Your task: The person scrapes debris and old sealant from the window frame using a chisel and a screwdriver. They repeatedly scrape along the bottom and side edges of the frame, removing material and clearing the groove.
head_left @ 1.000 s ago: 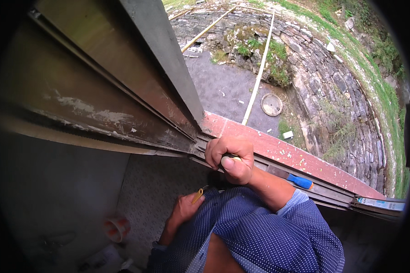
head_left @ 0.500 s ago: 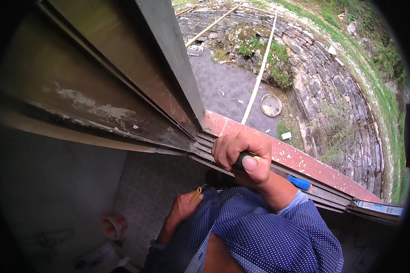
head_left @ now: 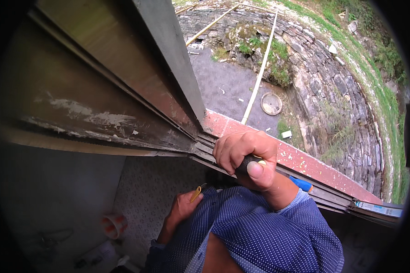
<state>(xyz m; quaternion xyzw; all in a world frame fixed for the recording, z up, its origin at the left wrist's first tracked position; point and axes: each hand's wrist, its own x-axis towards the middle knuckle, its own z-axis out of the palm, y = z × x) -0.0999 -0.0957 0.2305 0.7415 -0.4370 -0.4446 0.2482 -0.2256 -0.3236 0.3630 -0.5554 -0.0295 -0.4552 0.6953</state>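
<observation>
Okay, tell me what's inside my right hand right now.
A dark, textured grip with a pale yellow end shows inside your right hand. The hand covers the rest, so its full shape can't be seen.

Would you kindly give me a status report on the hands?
Right hand gripping black handle over window track. Left hand holding yellow handle. Blue-handled tool on track, partly hidden by right forearm.

No text is legible; any print on the blue-and-white strip (head_left: 378, 209) is too small.
</observation>
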